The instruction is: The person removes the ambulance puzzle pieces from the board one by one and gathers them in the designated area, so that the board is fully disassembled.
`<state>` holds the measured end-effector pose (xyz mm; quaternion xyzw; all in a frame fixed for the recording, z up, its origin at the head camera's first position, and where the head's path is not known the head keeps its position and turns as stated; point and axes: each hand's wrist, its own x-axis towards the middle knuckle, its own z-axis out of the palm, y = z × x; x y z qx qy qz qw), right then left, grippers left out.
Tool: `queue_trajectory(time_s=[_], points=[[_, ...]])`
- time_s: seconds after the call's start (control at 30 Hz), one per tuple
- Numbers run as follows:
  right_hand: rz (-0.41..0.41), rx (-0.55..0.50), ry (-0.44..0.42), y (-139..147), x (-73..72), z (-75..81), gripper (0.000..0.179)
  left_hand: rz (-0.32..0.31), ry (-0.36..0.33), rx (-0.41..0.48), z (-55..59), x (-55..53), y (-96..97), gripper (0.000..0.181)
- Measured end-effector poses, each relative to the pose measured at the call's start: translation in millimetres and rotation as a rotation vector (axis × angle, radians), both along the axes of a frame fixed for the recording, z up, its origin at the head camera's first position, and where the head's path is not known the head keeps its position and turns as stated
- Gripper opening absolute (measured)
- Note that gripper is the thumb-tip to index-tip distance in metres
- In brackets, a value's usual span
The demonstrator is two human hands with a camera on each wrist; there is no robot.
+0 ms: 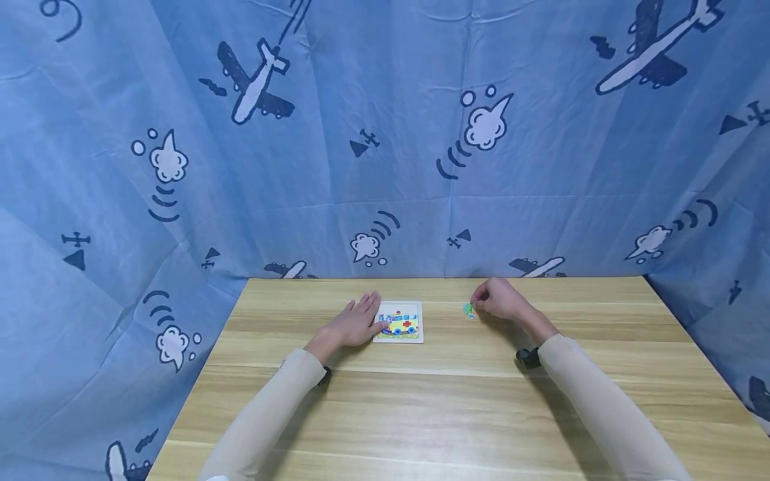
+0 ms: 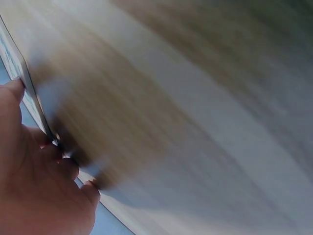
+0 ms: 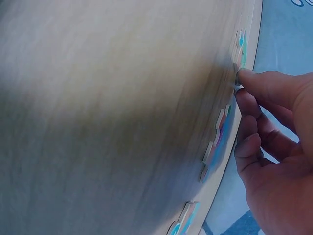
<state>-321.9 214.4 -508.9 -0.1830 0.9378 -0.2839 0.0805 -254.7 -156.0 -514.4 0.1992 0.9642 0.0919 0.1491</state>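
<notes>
A small framed puzzle board (image 1: 398, 339) with a yellow ambulance picture lies flat on the table. My left hand (image 1: 355, 324) rests at its left side, fingers stretched out and thumb over the picture. The board's edge (image 2: 30, 90) shows by the thumb in the left wrist view. To the right of the board, my right hand (image 1: 500, 299) pinches a small puzzle piece (image 3: 237, 81) between thumb and index finger, mostly hidden by the fingertips. Colourful puzzle pieces (image 1: 468, 310) lie beside this hand; more pieces (image 3: 215, 142) lie below its fingers in the right wrist view.
The wooden table (image 1: 397, 414) ends at the back against a blue curtain (image 1: 409, 167) printed with planes and clouds. Another piece (image 3: 186, 218) lies apart on the table in the right wrist view. A dark wrist camera (image 1: 528, 358) sits under the right wrist.
</notes>
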Motion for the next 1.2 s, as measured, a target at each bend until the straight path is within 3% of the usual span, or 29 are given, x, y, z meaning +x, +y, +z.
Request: queue_trajectory(time_s=[0.3, 0.7, 0.87, 1.2], points=[[0.024, -0.07, -0.016, -6.9, 3.8, 5.6, 0.01, 0.003, -0.02, 0.004, 2.9, -1.6, 2.0, 0.079], [0.121, -0.111, 0.02, -53.5, 10.4, 17.6, 0.012, -0.016, 0.006, -0.021, 3.6, 5.6, 22.9, 0.079], [0.172, -0.088, 0.023, -72.1, 12.9, 15.8, 0.02, -0.038, 0.051, -0.024, 1.4, 10.0, 32.1, 0.085], [0.272, -0.036, 0.042, -96.8, 20.2, 9.9, 0.021, -0.059, 0.069, -0.041, -2.2, 13.2, 43.2, 0.08]])
